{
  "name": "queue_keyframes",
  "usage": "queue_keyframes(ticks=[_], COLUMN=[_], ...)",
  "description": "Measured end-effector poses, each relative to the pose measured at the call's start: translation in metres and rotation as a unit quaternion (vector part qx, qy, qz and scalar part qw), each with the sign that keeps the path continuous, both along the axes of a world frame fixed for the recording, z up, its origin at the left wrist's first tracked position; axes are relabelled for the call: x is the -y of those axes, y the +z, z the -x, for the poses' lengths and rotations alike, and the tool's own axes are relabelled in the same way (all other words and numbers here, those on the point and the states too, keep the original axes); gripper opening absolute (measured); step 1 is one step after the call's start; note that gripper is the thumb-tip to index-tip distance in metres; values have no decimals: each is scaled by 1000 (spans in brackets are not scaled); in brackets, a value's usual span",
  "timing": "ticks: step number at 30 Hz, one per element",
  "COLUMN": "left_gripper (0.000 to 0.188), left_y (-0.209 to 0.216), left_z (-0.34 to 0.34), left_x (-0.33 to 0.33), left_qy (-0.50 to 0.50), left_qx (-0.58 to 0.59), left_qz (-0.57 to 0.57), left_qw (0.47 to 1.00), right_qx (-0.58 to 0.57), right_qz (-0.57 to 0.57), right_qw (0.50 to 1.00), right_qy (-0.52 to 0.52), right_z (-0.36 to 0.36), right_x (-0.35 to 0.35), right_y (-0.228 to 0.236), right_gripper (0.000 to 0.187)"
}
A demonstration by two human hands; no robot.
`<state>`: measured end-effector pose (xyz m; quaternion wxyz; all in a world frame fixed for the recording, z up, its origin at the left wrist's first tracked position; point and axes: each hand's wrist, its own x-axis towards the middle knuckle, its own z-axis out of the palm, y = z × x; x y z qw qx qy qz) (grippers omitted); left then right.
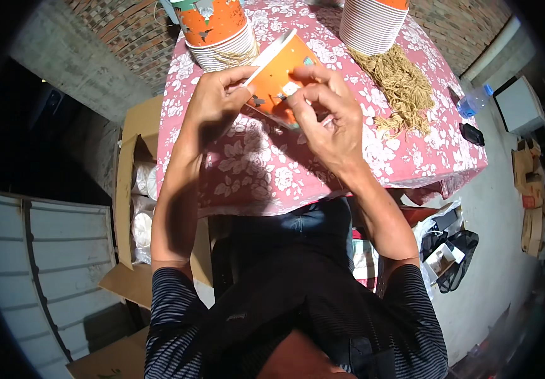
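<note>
An orange paper bucket (277,74) with a white rim and dark printed figures is held tilted above the table. My left hand (217,100) is closed on its left edge, thumb and fingers at the rim. My right hand (328,114) is at the bucket's right side, its fingertips bent in against the printed wall. Thumb and a finger meet there in a pinch; whatever lies between them is too small to make out. A stack of similar buckets (221,47) stands just beyond my left hand. Another stack (372,26) is at the far right.
A tangled bundle of tan cord (402,91) lies on the pink floral tablecloth (272,158). A bottle (474,101) and a small black object (471,134) are by the right edge. An open cardboard box (125,202) with white wrapped contents stands left; bags (452,256) lie at right.
</note>
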<state>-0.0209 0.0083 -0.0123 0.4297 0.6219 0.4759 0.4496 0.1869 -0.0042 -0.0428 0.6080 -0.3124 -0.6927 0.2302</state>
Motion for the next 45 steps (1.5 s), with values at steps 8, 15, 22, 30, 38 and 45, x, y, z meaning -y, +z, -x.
queue_keyframes(ticks=[8, 15, 22, 30, 38, 45], left_gripper=[35, 31, 24, 27, 40, 30], left_y=[30, 12, 7, 13, 14, 15], left_z=[3, 8, 11, -3, 4, 1], left_x=[7, -11, -17, -4, -12, -8], left_qy=[-57, -52, -56, -32, -50, -56], left_qx=[-86, 2, -88, 60, 26, -63], left_qz=[-24, -40, -154, -95, -8, -10], left_qw=[994, 998, 983, 993, 998, 996], right_qx=[208, 148, 133, 114, 107, 96], right_qz=[-33, 9, 10, 36, 6, 8], right_qw=[976, 986, 989, 991, 992, 994], right_qy=[59, 81, 66, 62, 63, 56], right_z=[-19, -19, -18, -23, -23, -26], right_x=[-54, -67, -67, -60, -56, -57], right_y=[48, 34, 26, 24, 24, 21], right_gripper=[19, 17, 18, 17, 16, 16])
